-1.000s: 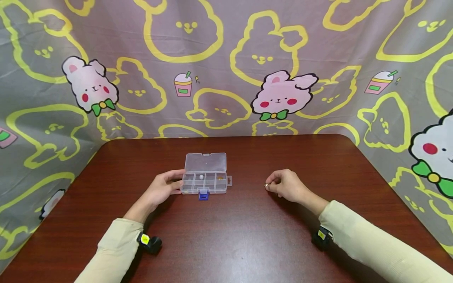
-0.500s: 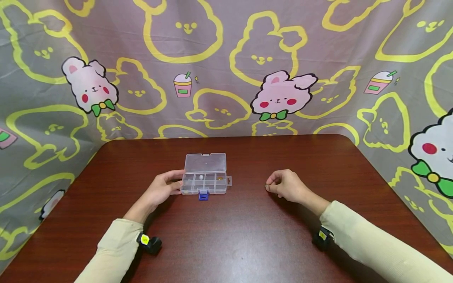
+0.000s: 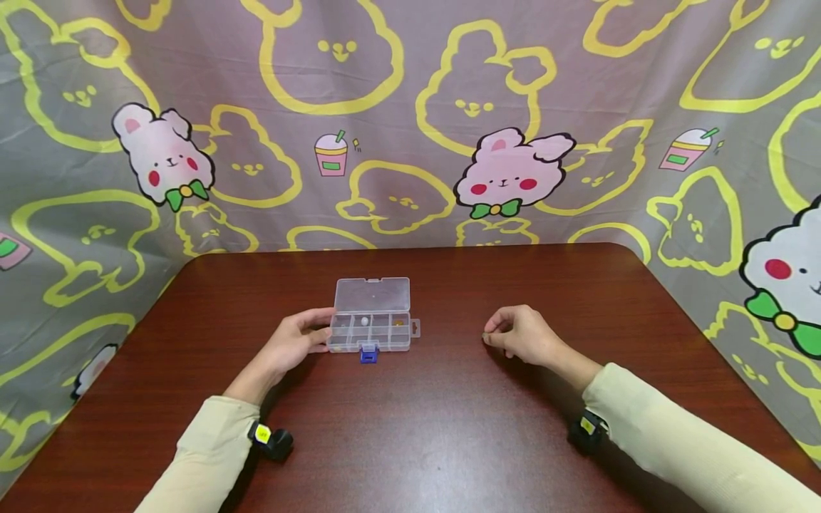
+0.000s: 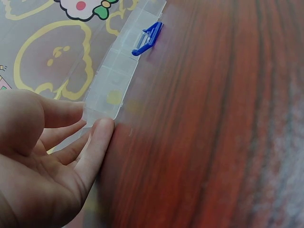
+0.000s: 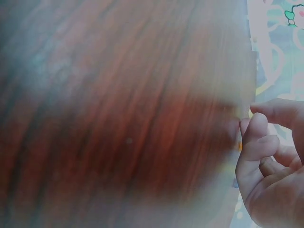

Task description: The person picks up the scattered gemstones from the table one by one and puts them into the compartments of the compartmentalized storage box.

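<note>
A clear plastic compartment box [image 3: 381,342] lies on the table with its lid [image 3: 373,294] raised at the back. My left hand [image 3: 296,343] grips the box's left end between thumb and fingers; the left wrist view shows this end of the box [image 4: 111,71] up close. One rear compartment contains a small white ball [image 3: 365,321], another a small gold-coloured piece [image 3: 399,323]. To the right, away from the box, my right hand [image 3: 522,336] pinches a tiny object [image 3: 485,337] between thumb and forefinger. Its kind is too small to tell, and the fingers partly hide it.
The dark reddish-brown table [image 3: 442,434] spreads around both hands. A blue latch [image 3: 368,354] sticks out at the box's front, and a hanging tab [image 3: 416,328] at its right end. Behind the table hangs a patterned cloth [image 3: 398,85].
My right hand has shifted very slightly right with the tiny object, whose bright glint has turned dull. The left hand and box have stayed in place.
</note>
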`<state>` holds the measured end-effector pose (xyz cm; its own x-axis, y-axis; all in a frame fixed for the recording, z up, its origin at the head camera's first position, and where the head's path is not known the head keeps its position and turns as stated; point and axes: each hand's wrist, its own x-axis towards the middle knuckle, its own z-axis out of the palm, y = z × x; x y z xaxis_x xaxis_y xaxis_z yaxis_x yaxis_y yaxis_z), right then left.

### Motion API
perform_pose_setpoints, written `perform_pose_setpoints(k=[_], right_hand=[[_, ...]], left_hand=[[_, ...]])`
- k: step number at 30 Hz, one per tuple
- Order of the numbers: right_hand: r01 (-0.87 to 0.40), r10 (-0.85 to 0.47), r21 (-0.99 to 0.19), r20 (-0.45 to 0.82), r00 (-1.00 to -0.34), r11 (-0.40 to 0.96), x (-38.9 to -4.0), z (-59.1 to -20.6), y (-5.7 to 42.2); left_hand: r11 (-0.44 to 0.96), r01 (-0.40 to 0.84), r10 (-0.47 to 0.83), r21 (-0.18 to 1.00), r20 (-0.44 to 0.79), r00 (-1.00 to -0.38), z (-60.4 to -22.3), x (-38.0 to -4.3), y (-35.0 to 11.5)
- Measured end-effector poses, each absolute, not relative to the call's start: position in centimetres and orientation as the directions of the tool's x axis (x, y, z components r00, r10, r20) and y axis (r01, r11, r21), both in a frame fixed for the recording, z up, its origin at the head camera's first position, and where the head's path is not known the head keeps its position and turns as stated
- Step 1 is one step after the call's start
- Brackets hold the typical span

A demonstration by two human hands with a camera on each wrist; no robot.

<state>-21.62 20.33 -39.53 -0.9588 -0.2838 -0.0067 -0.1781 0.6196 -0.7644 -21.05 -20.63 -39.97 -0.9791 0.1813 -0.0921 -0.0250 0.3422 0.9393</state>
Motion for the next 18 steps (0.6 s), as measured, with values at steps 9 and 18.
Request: perform_pose_setpoints(k=[9,18], right_hand=[[-0.203,-0.304,-0.780,0.018,-0.953,0.591,-21.67,-39.29,20.34],[-0.180,-0.304,-0.799,-0.004,-0.953,0.574,-21.70,-38.82,20.19]], left_hand=[[0.339,-0.030,0.180,0.940,-0.096,-0.979,-39.91,-21.08,-20.66],[0.336,-0.028,0.184,0.942,-0.095,-0.978,-39.90,-21.08,-20.70]])
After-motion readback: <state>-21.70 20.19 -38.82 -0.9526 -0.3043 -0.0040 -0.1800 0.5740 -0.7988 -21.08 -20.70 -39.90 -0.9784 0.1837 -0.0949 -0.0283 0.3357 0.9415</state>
